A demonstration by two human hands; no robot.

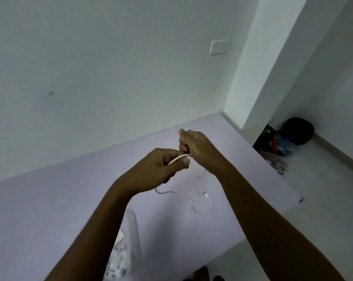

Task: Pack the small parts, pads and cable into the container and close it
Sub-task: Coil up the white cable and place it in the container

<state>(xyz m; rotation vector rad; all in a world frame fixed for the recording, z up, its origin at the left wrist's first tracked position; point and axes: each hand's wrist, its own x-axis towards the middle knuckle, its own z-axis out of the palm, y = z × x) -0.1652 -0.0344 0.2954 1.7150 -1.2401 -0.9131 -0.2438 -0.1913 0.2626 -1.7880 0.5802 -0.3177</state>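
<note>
Surface: where the pale lilac counter meets a white wall, a blank switch plate is mounted.
Writing: none legible.
Cable: white cable spans both fists roughly left-right; its slack trails onto the counter.
Left hand: clamped on cable.
Right hand: clamped on cable.

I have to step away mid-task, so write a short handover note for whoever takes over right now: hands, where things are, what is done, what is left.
Left hand: closed on the white cable.
Right hand: fisted on the same cable, a loop poking out above it.
The cable's loose end trails on the lavender table, with its plug.
A clear container is partly hidden under the left forearm; contents unclear.
Done: coiling has begun.
Left: finish coiling, put the cable in, close the container.
</note>
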